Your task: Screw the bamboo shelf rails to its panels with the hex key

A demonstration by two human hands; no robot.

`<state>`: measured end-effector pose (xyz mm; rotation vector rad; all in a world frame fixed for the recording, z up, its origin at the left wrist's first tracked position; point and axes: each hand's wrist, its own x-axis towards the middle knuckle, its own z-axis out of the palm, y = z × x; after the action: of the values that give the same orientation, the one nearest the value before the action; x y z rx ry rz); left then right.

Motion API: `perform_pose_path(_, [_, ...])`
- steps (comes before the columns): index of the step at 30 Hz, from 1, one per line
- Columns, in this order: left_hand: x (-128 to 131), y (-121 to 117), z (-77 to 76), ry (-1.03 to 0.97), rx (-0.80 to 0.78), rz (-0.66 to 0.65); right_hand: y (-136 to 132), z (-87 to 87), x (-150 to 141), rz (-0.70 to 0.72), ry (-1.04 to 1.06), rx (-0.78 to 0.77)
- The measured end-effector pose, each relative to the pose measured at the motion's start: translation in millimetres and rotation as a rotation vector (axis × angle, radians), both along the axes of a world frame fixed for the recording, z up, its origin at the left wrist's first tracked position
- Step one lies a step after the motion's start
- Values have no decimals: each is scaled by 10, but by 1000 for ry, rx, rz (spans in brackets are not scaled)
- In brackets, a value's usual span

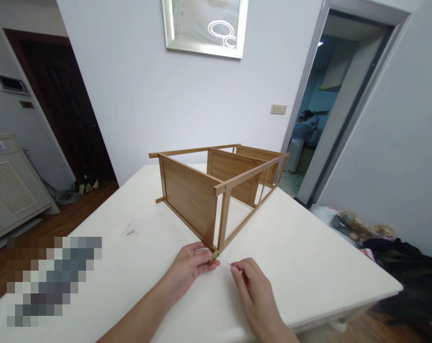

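A wooden shelf rack [190, 195] lies on its side on the white table [308, 267], its near end toward me. My left hand [189, 264] is closed around the end of the rack's lowest near leg. In my right hand [253, 286], thumb and fingers pinch a thin metal hex key [225, 260]. The key's far tip meets the rack's corner beside my left fingers; whether it sits inside a screw head is too small to tell. A screw [226, 187] shows at the upper near corner of the frame.
A small clear plastic bag [133, 228] with a little metal part lies left of the rack. A pixelated patch hides the table's left side. Clothes [408, 267] are piled right of the table. Through the doorway, a person [304, 126] is in another room.
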<state>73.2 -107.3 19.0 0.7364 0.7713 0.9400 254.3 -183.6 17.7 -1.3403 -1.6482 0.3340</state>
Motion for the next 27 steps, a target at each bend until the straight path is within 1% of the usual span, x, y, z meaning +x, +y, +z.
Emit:
perform_pose_path(4, [-4,-3,11,2,-9,-7,85,88,43,-25,233,-339])
perform_pose_path(6, [-5,-3,17,8,-14,-10,131,102,66,29,413,-504])
perform_pose_path(8, [-4,-2,22,11,-22,-6,159,95,80,94,565,-584])
perform_pose_path(9, [-3,-2,24,10,-26,-5,163,84,83,104,601,-576])
perform_pose_path(10, [-1,-2,26,5,-28,-3,159,68,84,93,599,-541])
perform_pose_path(12, [2,-2,24,-8,-25,2,131,25,83,22,501,-406])
perform_pose_path(14, [4,-2,17,-13,-22,4,88,-26,82,-43,323,-229])
perform_pose_path(17, [5,-5,8,-9,-22,15,30,-92,81,-46,32,37])
perform_pose_path(20, [7,-11,18,0,-20,20,6,-123,78,-63,-168,229])
perform_pose_path(23, [13,-16,41,5,-32,14,9,-128,82,-107,-271,312])
perform_pose_path(27, [18,-15,51,2,-34,12,23,-129,95,-118,-309,351])
